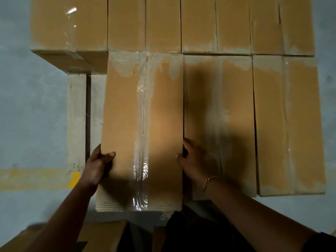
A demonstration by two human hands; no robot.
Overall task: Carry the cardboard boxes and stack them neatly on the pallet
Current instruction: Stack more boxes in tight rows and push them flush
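A long brown cardboard box (127, 115) with clear tape down its middle lies in front of me, its far end against the back row of boxes (163, 24). My left hand (96, 166) grips its left edge, thumb on top. My right hand (192, 160) grips its right edge, fingers tucked into the gap beside the neighbouring box (218, 115). Another box (289, 124) lies further right. Pale wooden pallet slats (76, 120) show to the left of the held box.
A grey concrete floor (32, 106) with a yellow painted line (36, 177) lies to the left. More cardboard (101, 235) sits low at the bottom edge near my body. A gold bracelet (209, 182) is on my right wrist.
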